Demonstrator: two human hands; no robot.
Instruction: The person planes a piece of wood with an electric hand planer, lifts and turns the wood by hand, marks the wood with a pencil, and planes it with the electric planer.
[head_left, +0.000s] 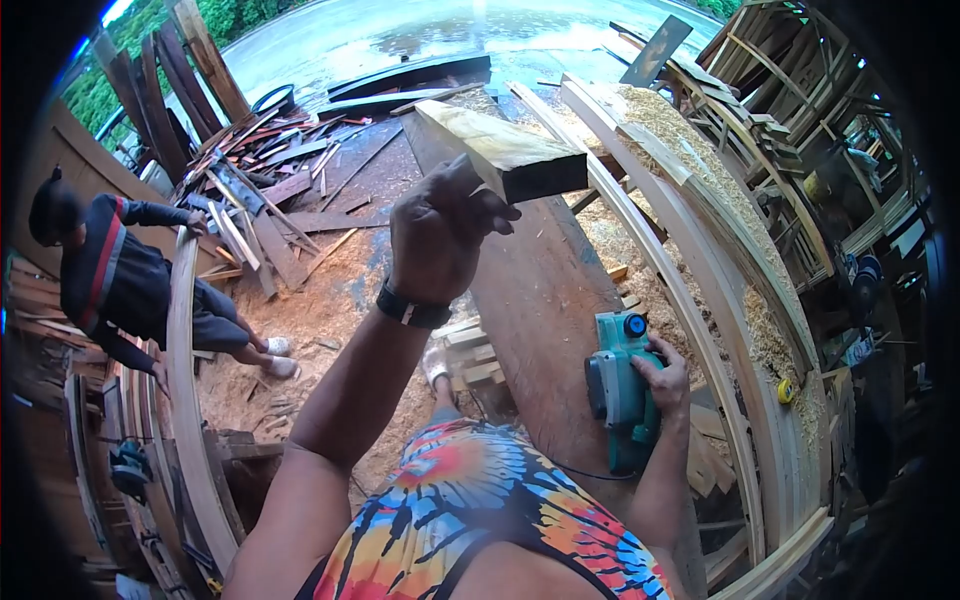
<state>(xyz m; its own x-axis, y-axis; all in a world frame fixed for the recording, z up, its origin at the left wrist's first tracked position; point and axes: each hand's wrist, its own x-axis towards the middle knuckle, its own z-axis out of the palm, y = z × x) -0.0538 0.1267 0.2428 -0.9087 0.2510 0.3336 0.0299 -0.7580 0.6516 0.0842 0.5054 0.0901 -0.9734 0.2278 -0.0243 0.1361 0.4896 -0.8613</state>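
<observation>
My left hand (445, 225) is raised in front of me with its fingers curled at the near side of a thick wooden beam (490, 138). The beam has a pale top and a dark end face, and it points away from me. Part of the grip is hidden behind my own fingers. On the right, my right hand (668, 380) is closed around a green electric planer (628, 400), its thumb across the tool's body. The planer is over a long brown plank (540, 300), beside the plank's right edge.
At left, another person (120, 260) holds a long curved board (183, 360). Scrap wood (260, 190) is piled behind. Long pale boards (690, 240) run along my right, with shavings and a yellow tape measure (785, 390). A second power tool (130, 468) sits lower left.
</observation>
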